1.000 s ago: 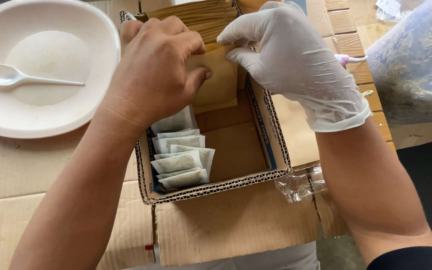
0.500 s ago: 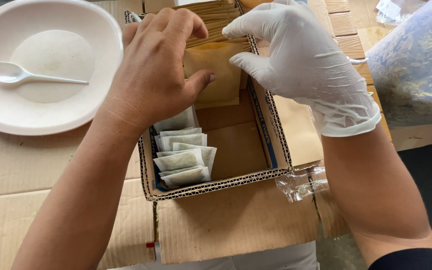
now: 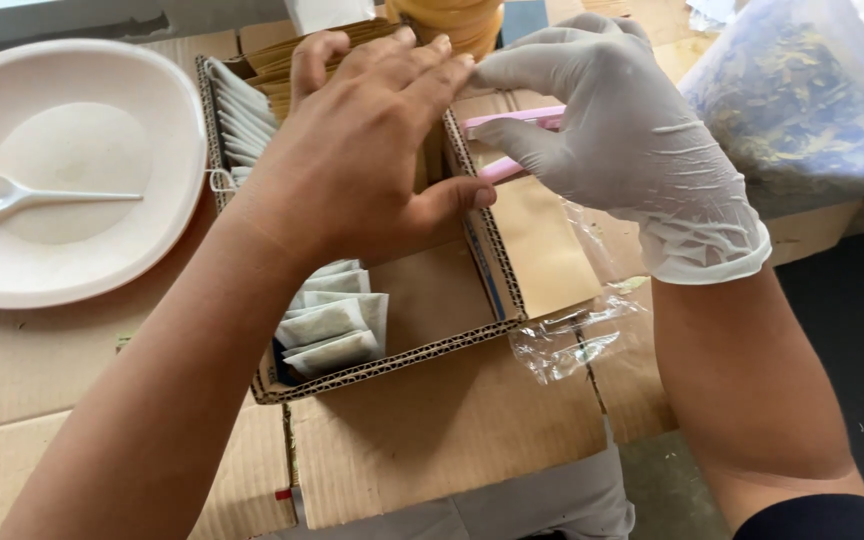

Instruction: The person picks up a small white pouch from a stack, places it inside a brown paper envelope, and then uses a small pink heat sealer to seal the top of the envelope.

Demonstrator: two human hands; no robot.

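**Two hands over a box of sachets**

Below the wrists, nearest the camera, the front wall of an open cardboard box (image 3: 392,362) runs across flattened cardboard sheets, and a crumpled clear plastic wrapper (image 3: 564,340) lies under the right forearm. Inside the box, beneath the left wrist, small white sachets (image 3: 330,322) stand packed in a row. Above them the bare left hand (image 3: 362,160) arches over the box, fingers extended and loosely curved, thumb pressed on the box's right wall; whether it grips anything underneath cannot be told. Touching its fingertips, the gloved right hand (image 3: 622,150) pinches a pink tool (image 3: 512,130) (only its two handles show). Left of the left hand sits a white plate (image 3: 152,130) holding a white plastic spoon (image 3: 22,192). Beyond the right hand lies a clear bag of dried leaves (image 3: 802,100).
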